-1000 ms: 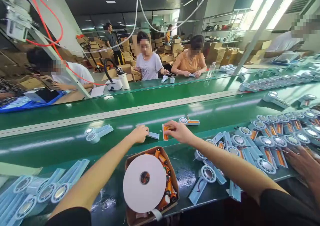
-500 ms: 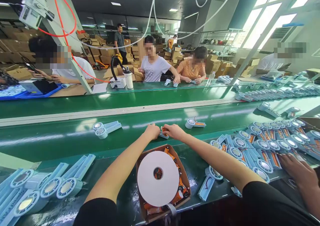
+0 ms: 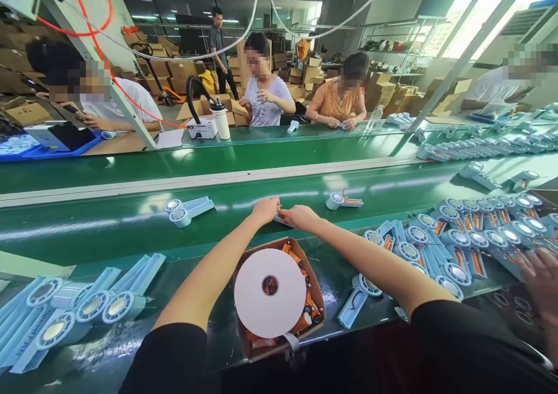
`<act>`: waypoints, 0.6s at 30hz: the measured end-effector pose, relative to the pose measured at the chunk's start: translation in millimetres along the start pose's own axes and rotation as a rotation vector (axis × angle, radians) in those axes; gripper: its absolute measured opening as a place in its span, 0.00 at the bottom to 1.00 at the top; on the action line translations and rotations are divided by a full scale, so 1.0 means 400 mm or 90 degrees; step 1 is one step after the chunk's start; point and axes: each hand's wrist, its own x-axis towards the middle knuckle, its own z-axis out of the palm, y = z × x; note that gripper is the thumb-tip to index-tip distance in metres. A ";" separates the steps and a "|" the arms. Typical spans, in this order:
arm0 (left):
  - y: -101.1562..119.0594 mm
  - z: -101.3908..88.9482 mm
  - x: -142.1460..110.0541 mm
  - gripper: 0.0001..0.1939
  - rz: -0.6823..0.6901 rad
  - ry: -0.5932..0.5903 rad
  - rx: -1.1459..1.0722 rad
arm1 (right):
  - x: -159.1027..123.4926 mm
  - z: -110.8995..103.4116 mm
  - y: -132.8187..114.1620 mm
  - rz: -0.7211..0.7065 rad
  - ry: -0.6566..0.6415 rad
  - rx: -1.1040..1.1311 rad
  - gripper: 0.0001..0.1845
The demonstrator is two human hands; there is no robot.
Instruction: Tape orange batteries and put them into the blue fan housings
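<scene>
Over the green conveyor belt (image 3: pixel 108 225), my left hand (image 3: pixel 267 210) and my right hand (image 3: pixel 300 215) meet with bent, closed fingers. Both grip a light-blue plastic housing (image 3: pixel 282 221), mostly covered by the fingers; only a pale edge shows below them. Just in front of my forearms stands a cardboard box (image 3: pixel 323 301) of orange-wrapped cells (image 3: pixel 300 323), with a large white reel (image 3: pixel 270 310) lying on top. Right of my hands on the belt is a round-headed housing (image 3: pixel 335 201) with an orange cell in its handle. Two similar housings (image 3: pixel 180 215) lie to the left.
Several light-blue housings (image 3: pixel 117 308) lie at the near left, and rows of them (image 3: pixel 455 272) fill the right. Another person's hand (image 3: pixel 538 272) is at the right edge. People sit across the belt, near a white bottle (image 3: pixel 221 121).
The view has shifted slightly. My hands have drawn closer together, and the orange seen between them is now hidden. The co-worker opposite has withdrawn a hand from the belt's far side.
</scene>
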 end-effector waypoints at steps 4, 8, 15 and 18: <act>0.015 -0.006 0.018 0.20 -0.030 0.014 0.001 | 0.005 0.004 -0.011 0.009 -0.023 -0.031 0.24; 0.028 -0.011 0.019 0.21 -0.035 0.017 0.032 | 0.004 -0.013 -0.016 -0.001 -0.022 -0.039 0.24; 0.042 -0.010 0.018 0.22 -0.006 -0.014 0.106 | -0.020 -0.075 0.025 -0.016 0.000 -0.042 0.18; 0.048 -0.011 0.029 0.22 0.005 -0.027 0.122 | -0.048 -0.074 0.063 0.002 0.004 -0.032 0.19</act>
